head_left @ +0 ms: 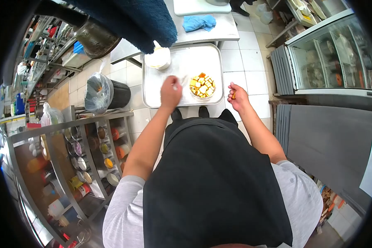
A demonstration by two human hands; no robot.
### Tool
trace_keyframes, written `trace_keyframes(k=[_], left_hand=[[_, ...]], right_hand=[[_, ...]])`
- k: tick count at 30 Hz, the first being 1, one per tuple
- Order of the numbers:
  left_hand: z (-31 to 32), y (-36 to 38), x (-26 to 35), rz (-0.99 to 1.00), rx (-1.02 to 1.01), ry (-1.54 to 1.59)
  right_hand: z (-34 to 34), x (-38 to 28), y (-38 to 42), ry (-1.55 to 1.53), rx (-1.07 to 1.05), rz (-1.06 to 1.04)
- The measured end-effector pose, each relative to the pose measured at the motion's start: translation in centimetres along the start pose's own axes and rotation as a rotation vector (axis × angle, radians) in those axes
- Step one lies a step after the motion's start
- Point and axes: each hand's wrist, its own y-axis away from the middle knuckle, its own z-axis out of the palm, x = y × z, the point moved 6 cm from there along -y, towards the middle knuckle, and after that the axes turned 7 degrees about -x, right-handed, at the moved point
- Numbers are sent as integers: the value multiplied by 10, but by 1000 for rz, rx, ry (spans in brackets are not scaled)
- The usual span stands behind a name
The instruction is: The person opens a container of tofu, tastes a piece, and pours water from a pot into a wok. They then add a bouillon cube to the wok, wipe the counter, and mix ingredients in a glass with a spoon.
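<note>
A clear round tub point(202, 86) heaped with yellow and orange-brown cubes stands on a metal tray point(186, 56). My left hand point(171, 93) is over the tray just left of the tub, its fingers curled in and smeared by motion. A faint whitish blur shows by its fingertips. Past the tray's right edge, my right hand point(238, 98) is closed, with a small orange bit showing between the fingers; I cannot tell what it is. A white tub point(158, 58) sits at the tray's far left corner.
Behind the tray is a steel table point(231, 33) with a blue cloth point(199, 23) and a white board point(200, 7). A lined bin point(120, 94) and a rack of containers point(84, 128) are on the left. A glass-door fridge point(330, 53) is at right. A dark blue towel point(153, 25) hangs overhead.
</note>
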Motion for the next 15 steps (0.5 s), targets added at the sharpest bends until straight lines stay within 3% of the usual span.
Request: trace_keyframes(k=[1,3,6,10,13,15], left_hand=[[8,0,31,111,-3,-24],[30,2,67,333,-204,-86],[54,21,81,511,-417,-179],[61,30,79,606,-463,-249],[61,36,73,573,-488,-293],[60,40,71,589,-495,-291]], right_hand=[[0,3,-5,17,36,21],[10,3,-7,44,56,35],[19,4,-10,85,99,32],[27,-4,-19,282,116,-111],[30,4,-30,337,143,-129],[37,3,-34,514,133,-258]])
